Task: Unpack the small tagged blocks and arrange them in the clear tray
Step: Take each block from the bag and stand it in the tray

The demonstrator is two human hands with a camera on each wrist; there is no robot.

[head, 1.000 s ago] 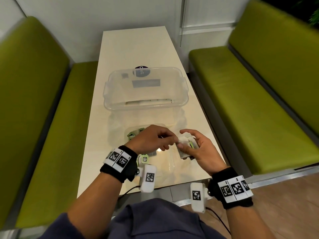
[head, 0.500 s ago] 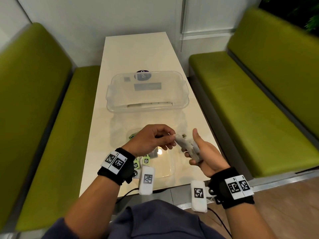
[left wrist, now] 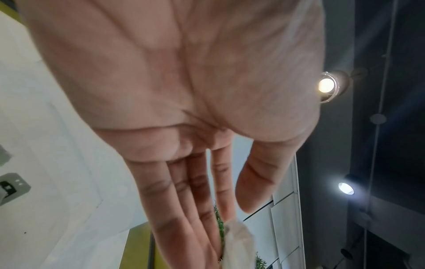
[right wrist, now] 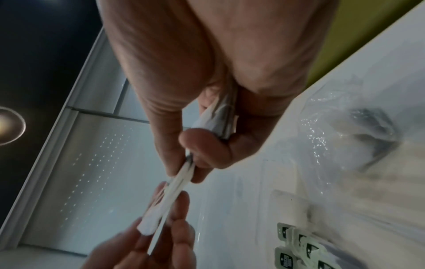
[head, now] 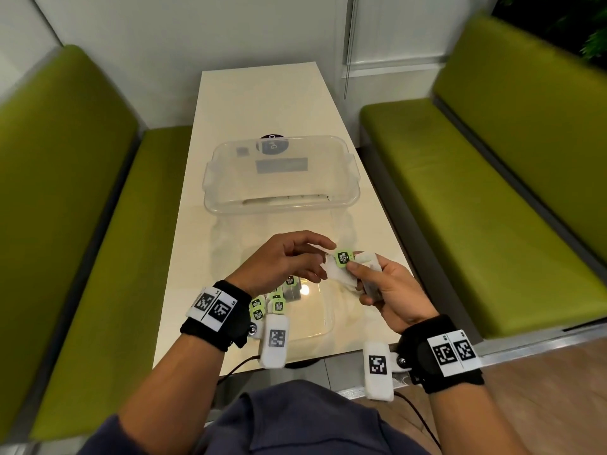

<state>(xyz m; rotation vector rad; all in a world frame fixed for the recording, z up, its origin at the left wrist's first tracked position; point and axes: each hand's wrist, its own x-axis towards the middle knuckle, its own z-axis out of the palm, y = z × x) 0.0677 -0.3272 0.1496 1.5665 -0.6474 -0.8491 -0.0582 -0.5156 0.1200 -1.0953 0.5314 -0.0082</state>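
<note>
Fingers of the right hand (head: 391, 290) pinch a white packet (head: 338, 279), mid-frame. Only the head view shows its green tag (head: 343, 258). The left hand (head: 282, 261) touches it with straight fingers (left wrist: 181, 200).

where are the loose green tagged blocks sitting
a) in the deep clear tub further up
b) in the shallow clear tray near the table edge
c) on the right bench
b: the green tagged blocks cluster at the left end of the shallow clear tray, while the right hand grips a white bundle with one more tag.
</note>
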